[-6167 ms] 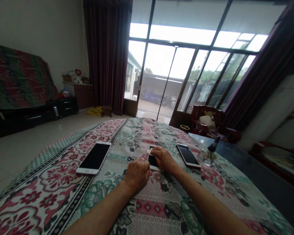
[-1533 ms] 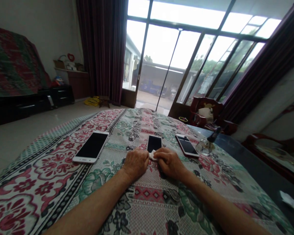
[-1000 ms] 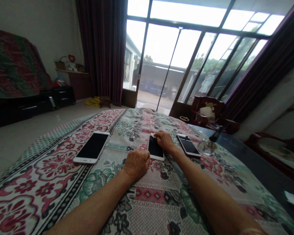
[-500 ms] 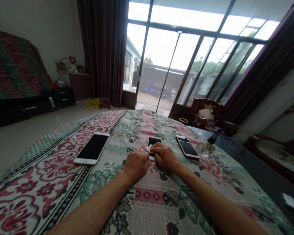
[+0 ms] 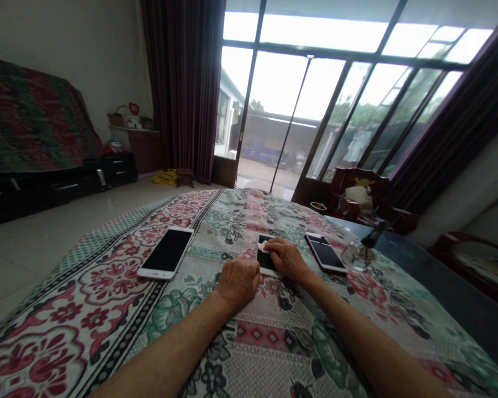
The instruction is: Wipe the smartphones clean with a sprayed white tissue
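A smartphone (image 5: 269, 265) with a dark screen and light frame lies on the patterned tablecloth between my hands. My left hand (image 5: 238, 281) is closed at its lower left edge, the fingertips partly hidden there. A small white tissue (image 5: 262, 246) is pinched in my right hand (image 5: 288, 260), pressed against the upper part of the screen. The right hand covers the phone's right side. To the left lies a larger white smartphone (image 5: 166, 253), face up. Another smartphone (image 5: 326, 252), white-faced with a reddish edge, rests face up at the right.
Beyond the right phone stands a clear glass object (image 5: 359, 255) with a dark upright piece. The floral tablecloth (image 5: 257, 334) covers the table, whose dark surface (image 5: 402, 251) shows at the right. A wooden chair (image 5: 357, 193) stands behind it, near the glass doors.
My right hand has slid the tissue toward the upper part of the middle phone's screen, uncovering more of it. My left hand stays at the phone's edge. The view has shifted slightly.
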